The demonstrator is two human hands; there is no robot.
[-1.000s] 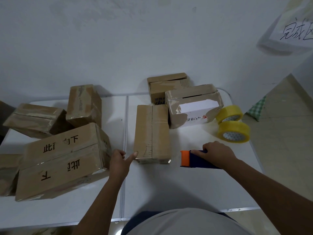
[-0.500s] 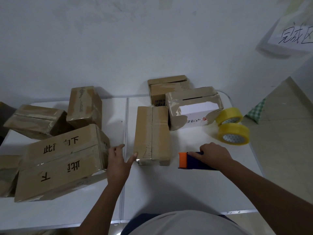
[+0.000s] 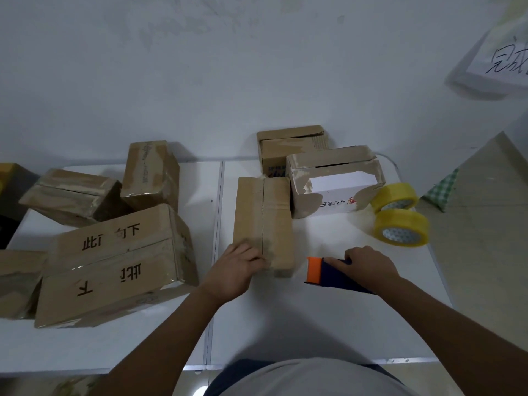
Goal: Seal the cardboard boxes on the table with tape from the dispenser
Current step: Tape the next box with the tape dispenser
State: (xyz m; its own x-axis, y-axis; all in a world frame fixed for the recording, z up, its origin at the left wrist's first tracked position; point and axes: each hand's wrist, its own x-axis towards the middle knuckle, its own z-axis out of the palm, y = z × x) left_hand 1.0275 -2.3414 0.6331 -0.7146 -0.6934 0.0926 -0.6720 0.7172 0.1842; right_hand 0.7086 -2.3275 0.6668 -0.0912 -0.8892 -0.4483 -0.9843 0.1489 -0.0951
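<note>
A long narrow cardboard box [image 3: 264,215] lies in the middle of the white table [image 3: 314,315], its centre seam running away from me. My left hand [image 3: 235,270] rests on the box's near end, fingers curled over the near left corner. Just right of the box, my right hand [image 3: 368,267] grips the blue and orange tape dispenser [image 3: 323,272], which sits on the table with its orange end pointing left.
Several taped boxes [image 3: 114,258] are piled on the left half of the table. Behind the narrow box stand a torn white-fronted box [image 3: 331,181] and a smaller box [image 3: 288,147]. Two yellow tape rolls [image 3: 400,218] lie near the right edge.
My left hand has moved right from beside the box onto its near end. My right hand has stayed on the dispenser.
</note>
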